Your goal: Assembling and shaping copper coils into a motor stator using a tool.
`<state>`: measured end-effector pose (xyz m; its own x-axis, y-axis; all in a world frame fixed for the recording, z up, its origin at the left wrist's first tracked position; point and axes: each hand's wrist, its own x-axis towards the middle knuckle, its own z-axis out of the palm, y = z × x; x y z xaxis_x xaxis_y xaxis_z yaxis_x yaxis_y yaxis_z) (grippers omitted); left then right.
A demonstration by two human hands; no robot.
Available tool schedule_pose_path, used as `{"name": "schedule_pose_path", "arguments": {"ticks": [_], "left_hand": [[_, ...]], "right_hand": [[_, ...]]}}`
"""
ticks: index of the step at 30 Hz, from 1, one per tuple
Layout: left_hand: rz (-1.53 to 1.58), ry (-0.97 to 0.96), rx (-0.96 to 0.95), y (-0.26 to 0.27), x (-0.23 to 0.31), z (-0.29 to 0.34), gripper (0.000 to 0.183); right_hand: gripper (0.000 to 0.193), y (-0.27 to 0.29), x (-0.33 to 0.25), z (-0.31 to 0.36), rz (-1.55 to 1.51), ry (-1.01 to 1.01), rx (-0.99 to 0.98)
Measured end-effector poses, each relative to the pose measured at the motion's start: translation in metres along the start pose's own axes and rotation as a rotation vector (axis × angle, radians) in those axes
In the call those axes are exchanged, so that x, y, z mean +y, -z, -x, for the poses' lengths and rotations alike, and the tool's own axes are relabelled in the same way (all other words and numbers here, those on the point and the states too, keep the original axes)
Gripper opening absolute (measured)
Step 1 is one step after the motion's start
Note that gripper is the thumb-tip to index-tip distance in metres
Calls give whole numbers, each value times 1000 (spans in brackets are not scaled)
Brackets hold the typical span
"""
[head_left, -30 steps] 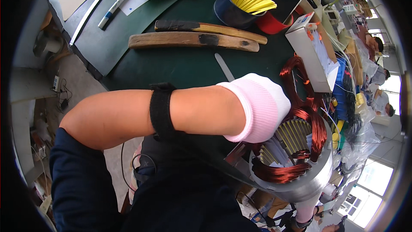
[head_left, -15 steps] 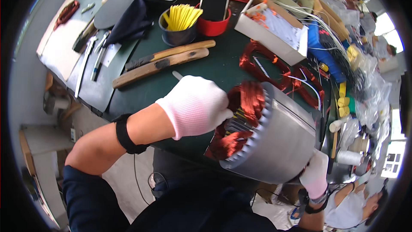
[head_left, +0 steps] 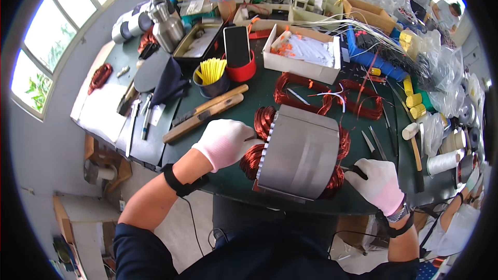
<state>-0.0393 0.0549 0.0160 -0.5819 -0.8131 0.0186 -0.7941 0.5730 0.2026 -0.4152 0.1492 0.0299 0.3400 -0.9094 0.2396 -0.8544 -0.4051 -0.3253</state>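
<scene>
A grey metal motor stator (head_left: 301,150) lies on its side near the table's front edge, red copper windings (head_left: 251,159) bulging from its left end and more windings (head_left: 344,142) from its right. My left hand (head_left: 225,142), in a white glove, has its fingers closed at the left opening, between two bunches of wire. Whatever they grip is hidden. At the right end my gloved right hand (head_left: 377,184) is closed around a thin tool with a dark handle (head_left: 358,172); its narrow tip points toward the windings. The tool's exact kind is unclear.
Behind the stator lie loose copper coils (head_left: 303,93) and a white box (head_left: 306,54) of paper slips. Wooden sticks (head_left: 210,111), a cup of yellow strips (head_left: 211,75) and a phone (head_left: 237,46) stand left of these. Scissors (head_left: 374,145) and a mallet (head_left: 416,148) lie right.
The stator has turned from tilted to nearly level, its toothed left end facing away from me more. My right hand has come up from beneath its far end to beside the right windings.
</scene>
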Motion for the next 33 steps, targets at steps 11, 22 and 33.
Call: {"name": "schedule_pose_path", "arguments": {"ticks": [11, 22, 33], "left_hand": [[-95, 90, -118, -3, -3, -2, 17], [-78, 4, -86, -25, -26, -5, 19], [-75, 61, -123, 0, -8, -3, 23]], "right_hand": [[37, 6, 29, 17, 147, 155, 71], [46, 9, 37, 27, 116, -14, 45], [50, 27, 28, 33, 155, -32, 5]]}}
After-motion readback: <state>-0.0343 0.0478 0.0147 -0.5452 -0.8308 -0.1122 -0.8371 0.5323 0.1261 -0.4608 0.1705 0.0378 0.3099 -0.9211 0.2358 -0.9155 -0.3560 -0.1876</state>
